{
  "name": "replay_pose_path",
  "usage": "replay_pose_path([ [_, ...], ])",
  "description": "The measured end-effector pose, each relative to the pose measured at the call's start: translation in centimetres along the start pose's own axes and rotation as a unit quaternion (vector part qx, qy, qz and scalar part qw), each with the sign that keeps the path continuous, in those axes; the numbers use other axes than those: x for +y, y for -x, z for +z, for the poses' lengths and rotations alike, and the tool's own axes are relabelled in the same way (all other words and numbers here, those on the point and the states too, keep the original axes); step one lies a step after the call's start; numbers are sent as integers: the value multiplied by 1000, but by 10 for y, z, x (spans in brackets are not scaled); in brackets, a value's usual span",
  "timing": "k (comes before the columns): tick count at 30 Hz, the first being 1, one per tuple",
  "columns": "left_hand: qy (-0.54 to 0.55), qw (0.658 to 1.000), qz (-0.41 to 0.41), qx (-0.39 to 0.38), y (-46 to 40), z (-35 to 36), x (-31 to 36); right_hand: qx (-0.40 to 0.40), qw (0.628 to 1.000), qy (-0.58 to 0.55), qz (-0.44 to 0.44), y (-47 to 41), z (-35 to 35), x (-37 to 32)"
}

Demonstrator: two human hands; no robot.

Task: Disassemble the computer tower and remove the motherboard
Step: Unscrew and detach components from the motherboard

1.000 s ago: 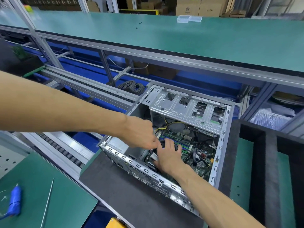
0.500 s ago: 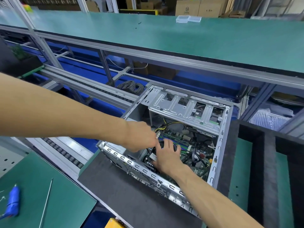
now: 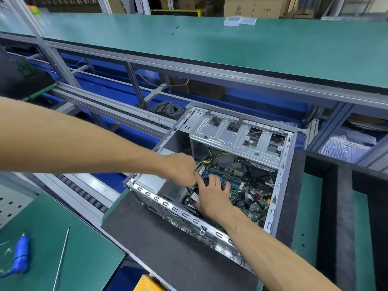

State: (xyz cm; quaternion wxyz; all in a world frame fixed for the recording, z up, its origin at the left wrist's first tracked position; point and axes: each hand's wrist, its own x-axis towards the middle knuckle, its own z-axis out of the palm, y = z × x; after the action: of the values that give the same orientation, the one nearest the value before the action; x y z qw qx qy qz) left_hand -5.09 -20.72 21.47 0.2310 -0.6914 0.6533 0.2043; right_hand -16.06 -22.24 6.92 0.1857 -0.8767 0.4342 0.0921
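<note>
At centre frame, the computer tower [image 3: 212,177] lies open on its side on a dark mat [image 3: 159,244]; no writing is legible. The left hand [image 3: 182,170] pinches yellow-black cables [image 3: 206,160] at its 1 o'clock. The right hand [image 3: 212,196] rests spread, fingers flat, on the motherboard [image 3: 249,190] inside.

Motherboard [image 3: 237,185] inside tower [image 3: 210,229], screwdriver [image 3: 21,255] far left.
</note>
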Motion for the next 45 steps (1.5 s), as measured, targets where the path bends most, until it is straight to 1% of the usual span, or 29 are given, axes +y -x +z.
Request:
replay_pose_path([
  [2, 10, 999, 13, -29, -3, -3, -3, -6, 1000, -5, 3, 0, -2, 0],
  [4, -43, 997, 25, -59, 3, -3, 1, -5, 1000, -10, 2, 1, -3, 0],
  [6, -159, 981, 95, -61, 8, 4, 5, 6, 1000, -10, 0, 2, -2, 0],
  [8, -343, 915, 210, 16, 11, 6, 3, 12, 1000, -8, 0, 3, -2, 0],
  [10, -500, 792, 341, 77, 12, 1, 1, 10, 1000, -4, 0, 4, -1, 1],
  [11, -534, 755, 372, 83, 10, -1, 0, 10, 1000, -4, -2, 4, -1, 1],
  [12, -537, 749, 378, 80, 7, -3, -3, 10, 1000, -6, -3, 3, -1, 1],
  [13, -520, 770, 364, 70, 3, -4, -6, 9, 1000, -7, -4, 3, -1, 1],
  [15, -408, 867, 279, 66, 2, 0, -9, 8, 1000, -8, -4, 2, 0, 0],
  [17, -206, 965, 149, 65, 1, 5, -8, 7, 1000, -2, -3, 1, 1, 0],
  [18, -88, 992, 69, 50, -3, 4, -8, 7, 1000, 1, -4, 1, 1, 1],
  [19, 39, 999, -8, 12, -5, 1, -7, 8, 1000, 3, -4, 0, 1, 1],
  [21, 239, 960, -123, -74, -7, -6, -7, 7, 1000, -3, -2, 0, 2, 1],
  [23, 245, 954, -121, -125, -8, -6, -11, 8, 1000, -7, -1, -1, 3, 1],
  [25, 82, 990, -27, -109, -5, 0, -13, 2, 1000, -9, 1, -1, 3, 1],
  [26, -41, 996, 40, -73, -4, 4, -15, -3, 1000, -10, 2, -1, 2, 1],
  [27, -160, 981, 106, -32, -2, 4, -16, -5, 1000, -10, 4, -2, 2, 1],
  [29, -361, 899, 243, 54, -1, 4, -17, 1, 1000, -8, 4, -2, 2, 1],
  [31, -472, 797, 363, 102, -2, 0, -19, 2, 1000, -7, 3, -1, 2, 0],
  [32, -504, 768, 381, 108, -2, -3, -20, 3, 1000, -6, 3, 0, 2, 0],
  [33, -501, 771, 378, 107, -5, -2, -23, 2, 1000, -5, 3, 0, 1, 0],
  [34, -467, 805, 352, 97, -6, 1, -26, 1, 1000, -5, 4, 0, 1, 0],
  [36, -328, 913, 229, 79, -6, 4, -26, -5, 1000, -11, 5, 0, 0, 0],
  [37, -214, 965, 143, 52, -9, 6, -28, -4, 1000, -16, 3, 0, -1, 1],
  [38, -65, 996, 55, 3, -12, 6, -30, 2, 1000, -24, 0, 0, -1, 1],
  [39, 95, 993, -34, -61, -14, 4, -30, 12, 999, -34, -1, 1, -2, 1],
  [41, 300, 927, -148, -170, -16, 0, -30, 36, 998, -49, 6, 2, -4, 1],
  [43, 307, 912, -165, -215, -13, -5, -32, 63, 997, -37, 18, 3, -5, 1],
  [45, 255, 935, -146, -200, -5, -10, -36, 82, 996, -25, 20, 3, -7, 2],
])
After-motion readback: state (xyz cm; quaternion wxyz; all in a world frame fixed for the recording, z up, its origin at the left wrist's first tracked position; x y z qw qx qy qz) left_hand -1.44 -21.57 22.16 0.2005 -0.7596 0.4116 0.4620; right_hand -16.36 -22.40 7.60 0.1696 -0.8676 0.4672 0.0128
